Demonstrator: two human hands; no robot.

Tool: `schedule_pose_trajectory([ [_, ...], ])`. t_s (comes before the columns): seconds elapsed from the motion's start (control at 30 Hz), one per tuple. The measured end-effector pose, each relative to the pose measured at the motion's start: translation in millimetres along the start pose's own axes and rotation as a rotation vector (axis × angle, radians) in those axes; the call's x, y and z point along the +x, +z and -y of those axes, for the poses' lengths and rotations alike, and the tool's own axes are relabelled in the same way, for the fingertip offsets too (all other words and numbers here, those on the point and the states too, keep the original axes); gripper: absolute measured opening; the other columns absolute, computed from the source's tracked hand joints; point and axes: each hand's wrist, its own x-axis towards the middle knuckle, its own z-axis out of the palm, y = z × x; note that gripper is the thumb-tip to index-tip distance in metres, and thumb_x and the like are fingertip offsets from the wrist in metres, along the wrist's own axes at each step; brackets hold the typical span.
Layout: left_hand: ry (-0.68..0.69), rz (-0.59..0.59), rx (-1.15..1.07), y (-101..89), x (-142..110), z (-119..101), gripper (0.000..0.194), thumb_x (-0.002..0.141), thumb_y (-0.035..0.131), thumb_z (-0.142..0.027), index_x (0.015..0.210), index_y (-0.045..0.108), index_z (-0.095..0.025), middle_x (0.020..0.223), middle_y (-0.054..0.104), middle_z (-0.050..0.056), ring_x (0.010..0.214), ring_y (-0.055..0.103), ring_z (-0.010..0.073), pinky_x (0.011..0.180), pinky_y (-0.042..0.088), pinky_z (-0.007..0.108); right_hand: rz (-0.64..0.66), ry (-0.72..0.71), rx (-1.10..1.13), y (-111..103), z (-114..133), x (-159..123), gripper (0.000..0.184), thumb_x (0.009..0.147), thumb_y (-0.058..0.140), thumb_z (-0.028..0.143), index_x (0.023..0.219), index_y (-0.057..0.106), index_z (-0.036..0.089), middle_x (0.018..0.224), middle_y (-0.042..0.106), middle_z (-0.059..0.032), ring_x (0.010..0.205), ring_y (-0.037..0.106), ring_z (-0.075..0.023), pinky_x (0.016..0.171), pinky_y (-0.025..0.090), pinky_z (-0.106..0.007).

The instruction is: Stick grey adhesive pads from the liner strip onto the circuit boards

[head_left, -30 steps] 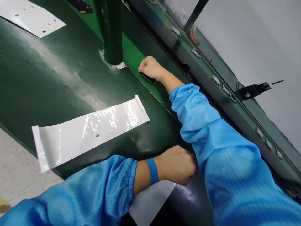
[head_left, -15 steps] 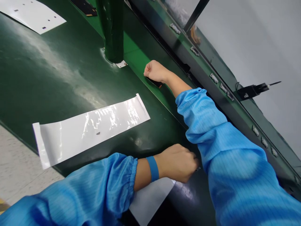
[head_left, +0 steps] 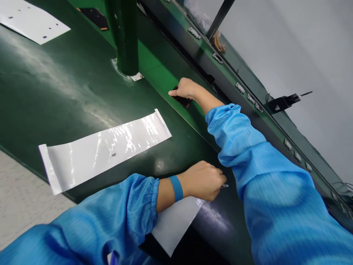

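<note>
Two hands busy here, both mine, blue sleeves all over the frame. Right hand (head_left: 185,89) is stretched way out to the raised lip of the green belt (head_left: 68,92) and its fingers are closed down on a small dark flat part (head_left: 182,100) that peeks out just under the palm, so I'd call this the pickup step: the part is pinned or gripped right at the edge, touching the hand, but I honestly can't tell if it's lifted or still lying flat. Left hand (head_left: 204,180) sits much closer to me, curled shut on something tiny and shiny (head_left: 224,186) poking out past the fingertips, could be a tool tip or a bit of film, too small to say. Under that wrist lies a white sheet (head_left: 176,228), and a long glossy white strip (head_left: 104,149) rests on the belt well off to the left, not touched by anything. A green post (head_left: 124,36) stands just beyond the right hand. My guess for the next move: it needs a clean pinch on the part's edges and a careful draw back toward the left hand without scraping it along the lip.
</note>
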Motion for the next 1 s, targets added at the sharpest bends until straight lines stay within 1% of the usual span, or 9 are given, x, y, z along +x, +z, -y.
schedule_pose_trajectory([
  [0.1,-0.044,-0.021,-0.032,-1.1,1,5,0.009,0.091,0.069,-0.023,0.084,0.071,-0.017,0.087,0.076,0.005,0.077,0.072,0.0214,0.060,0.043,0.034,-0.129,0.142,-0.075,-16,-9,-63,0.053,0.090,0.083,0.053,0.065,0.048,0.021,0.060,0.044,0.0048,0.063,0.044,-0.0121,0.062,0.038,-0.025],
  [0.23,-0.174,-0.142,-0.193,-2.8,7,12,0.018,0.091,0.068,-0.024,0.073,0.067,-0.018,0.077,0.072,0.003,0.075,0.069,0.0202,0.063,0.040,0.031,-0.172,0.203,0.297,-41,-23,-215,0.062,0.085,0.074,0.077,0.069,0.054,0.021,0.059,0.047,0.0044,0.051,0.037,-0.0097,0.051,0.027,-0.024],
  [0.33,-0.388,-0.303,-0.416,-3.4,16,10,0.016,0.087,0.069,-0.025,0.073,0.068,-0.018,0.070,0.068,0.001,0.071,0.064,0.0177,0.065,0.041,0.028,-0.268,0.351,0.637,-39,-26,-337,0.059,0.079,0.079,0.077,0.098,0.074,0.021,0.093,0.074,-0.0081,0.071,0.063,-0.0171,0.056,0.044,-0.027],
  [0.47,-0.498,-0.430,-0.676,1.1,25,-8,0.016,0.090,0.071,-0.030,0.083,0.073,-0.015,0.075,0.070,0.001,0.073,0.063,0.0156,0.066,0.045,0.026,-0.224,0.528,0.853,17,-7,-433,0.063,0.072,0.087,0.071,0.112,0.077,0.023,0.110,0.081,-0.0131,0.096,0.078,-0.0305,0.086,0.062,-0.041],
  [0.57,-0.469,-0.362,-0.685,-6.8,4,-24,0.023,0.091,0.073,-0.034,0.104,0.075,-0.016,0.098,0.078,0.004,0.089,0.071,0.0177,0.079,0.054,0.027,-0.276,0.581,0.873,66,15,-448,0.065,0.068,0.093,0.063,0.115,0.075,0.022,0.114,0.082,-0.0138,0.105,0.079,-0.0362,0.097,0.063,-0.050],
  [0.67,-0.548,-0.375,-0.306,-45.1,-56,-28,0.046,0.093,0.072,-0.042,0.133,0.068,-0.019,0.110,0.078,0.007,0.095,0.072,0.0212,0.088,0.057,0.033,-0.292,0.480,0.902,89,25,-440,0.065,0.070,0.091,0.062,0.119,0.075,0.023,0.121,0.082,-0.0129,0.112,0.079,-0.0361,0.102,0.063,-0.052],
  [0.77,-0.923,-0.579,0.407,-106.5,-133,-19,0.034,0.096,0.062,-0.037,0.124,0.068,-0.018,0.120,0.073,0.015,0.116,0.068,0.0308,0.107,0.053,0.044,-0.228,0.340,0.899,94,21,-422,0.063,0.070,0.091,0.060,0.119,0.077,0.023,0.124,0.081,-0.0128,0.118,0.077,-0.0367,0.108,0.060,-0.053],
  [0.83,-1.243,-0.560,0.655,-141.9,-174,-12,0.043,0.096,0.064,-0.043,0.129,0.064,-0.016,0.138,0.066,0.022,0.133,0.062,0.0401,0.112,0.051,0.052,-0.212,0.258,0.915,97,19,-403,0.065,0.066,0.094,0.058,0.117,0.078,0.021,0.126,0.081,-0.0135,0.121,0.075,-0.0381,0.114,0.056,-0.055],
  [1.0,-1.664,-0.406,0.482,-158.5,-213,3,0.080,0.083,0.084,-0.048,0.144,0.051,-0.009,0.142,0.065,0.030,0.134,0.063,0.0482,0.112,0.052,0.057,-0.217,0.152,1.151,115,25,-348,0.078,0.050,0.096,0.066,0.106,0.077,0.016,0.119,0.081,-0.0170,0.112,0.077,-0.0382,0.108,0.059,-0.054],
])
